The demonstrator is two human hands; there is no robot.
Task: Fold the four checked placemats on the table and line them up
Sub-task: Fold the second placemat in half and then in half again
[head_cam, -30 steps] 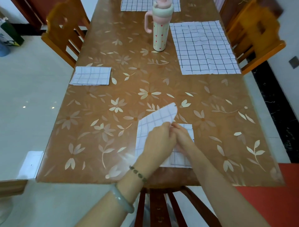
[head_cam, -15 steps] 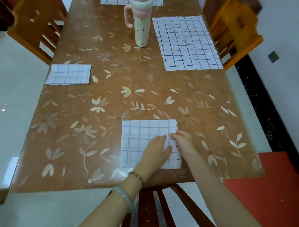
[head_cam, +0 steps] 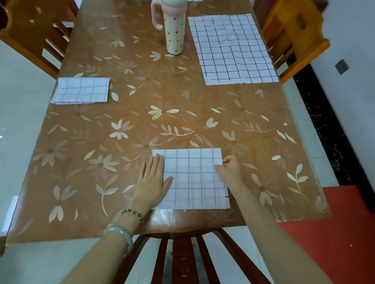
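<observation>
A folded checked placemat (head_cam: 194, 180) lies near the front edge of the brown flowered table (head_cam: 162, 113). My left hand (head_cam: 153, 180) lies flat with straight fingers on its left edge. My right hand (head_cam: 230, 170) pinches its right edge, fingers curled. A second folded placemat (head_cam: 81, 90) lies at the table's left edge. An unfolded placemat (head_cam: 231, 48) lies spread out at the back right. A sliver of another placemat (head_cam: 194, 0) shows at the top of the view.
A tall cream tumbler (head_cam: 175, 28) with a pink handle and red hearts stands at the back middle. Wooden chairs stand at the left (head_cam: 32, 34), the right (head_cam: 294, 34) and in front of me (head_cam: 182, 257). A red mat (head_cam: 334, 233) lies on the floor at right.
The raised half of the near placemat has been laid down flat. My left hand has slid left across it to its left edge, while my right hand stays at the right edge.
</observation>
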